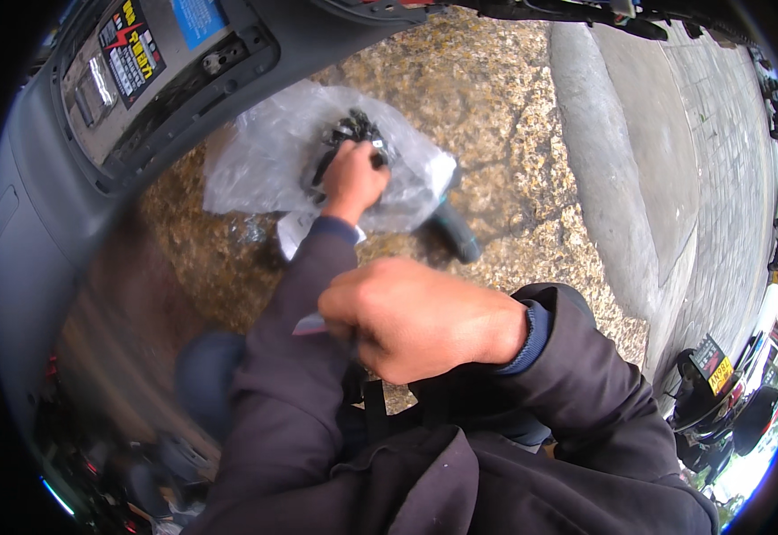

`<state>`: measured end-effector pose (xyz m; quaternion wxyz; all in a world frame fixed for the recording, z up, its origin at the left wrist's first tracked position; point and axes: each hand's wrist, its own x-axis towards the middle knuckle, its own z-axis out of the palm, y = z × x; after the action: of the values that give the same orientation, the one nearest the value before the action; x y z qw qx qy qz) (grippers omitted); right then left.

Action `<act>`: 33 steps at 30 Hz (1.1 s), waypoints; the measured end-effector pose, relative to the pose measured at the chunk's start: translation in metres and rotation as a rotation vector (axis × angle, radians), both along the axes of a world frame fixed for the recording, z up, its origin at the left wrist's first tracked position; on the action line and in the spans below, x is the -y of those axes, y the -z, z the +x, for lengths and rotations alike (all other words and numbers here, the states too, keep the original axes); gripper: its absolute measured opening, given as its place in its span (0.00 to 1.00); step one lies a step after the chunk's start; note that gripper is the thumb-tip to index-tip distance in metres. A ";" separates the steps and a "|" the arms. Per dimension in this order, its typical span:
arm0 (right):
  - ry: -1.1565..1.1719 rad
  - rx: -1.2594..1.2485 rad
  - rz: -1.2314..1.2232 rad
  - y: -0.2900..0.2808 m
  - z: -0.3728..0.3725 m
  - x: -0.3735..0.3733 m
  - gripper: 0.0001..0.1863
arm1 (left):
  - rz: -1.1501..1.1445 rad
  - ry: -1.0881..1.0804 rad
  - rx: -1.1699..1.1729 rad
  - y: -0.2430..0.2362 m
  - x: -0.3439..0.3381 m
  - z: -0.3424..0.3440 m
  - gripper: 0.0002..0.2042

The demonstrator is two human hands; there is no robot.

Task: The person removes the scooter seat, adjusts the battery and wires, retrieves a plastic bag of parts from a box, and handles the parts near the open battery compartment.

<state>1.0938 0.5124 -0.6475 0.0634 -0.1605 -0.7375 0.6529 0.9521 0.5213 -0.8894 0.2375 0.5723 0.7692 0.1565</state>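
On the speckled ground lies a crumpled clear plastic bag [255, 160] with a cluster of small black parts [351, 125] on it. My left hand [355, 178] reaches into this cluster, fingers closed on the parts. A white paper [295, 237] lies under that wrist. A dark cylindrical tool with teal trim [454, 227] sticks out from the bag's right side. My right hand [417, 316] is held closer to my body, fingers curled; what it holds is hidden, though a thin light object with red [307, 326] shows beside its fingertips.
A grey vehicle panel [23, 259] with stickers and an open recess curves along the left and top. A concrete kerb [589, 134] and paving [728, 160] run along the right. Parked scooters [719, 401] line the far right, and more vehicle parts show at the lower left.
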 end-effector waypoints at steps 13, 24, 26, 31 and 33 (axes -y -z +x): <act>-0.042 -0.027 -0.015 -0.001 -0.009 0.003 0.09 | -0.208 0.163 -0.075 -0.025 0.002 -0.015 0.10; 0.074 -0.048 -0.037 -0.009 0.016 -0.005 0.08 | -0.102 0.390 -0.440 0.006 -0.020 0.025 0.10; 0.088 -0.039 -0.091 -0.011 0.022 -0.011 0.09 | -0.155 0.441 -0.497 0.006 -0.022 0.028 0.11; 0.429 -0.128 -0.362 -0.003 0.036 -0.035 0.06 | 0.112 0.376 -0.395 0.018 -0.009 0.013 0.10; 0.633 -0.181 -0.576 0.006 0.039 -0.047 0.04 | 0.047 0.089 0.281 0.018 -0.011 -0.003 0.09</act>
<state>1.1328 0.5591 -0.6533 0.2774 -0.3317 -0.4315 0.7917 0.9490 0.5327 -0.9077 0.3360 0.5836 0.6984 0.2423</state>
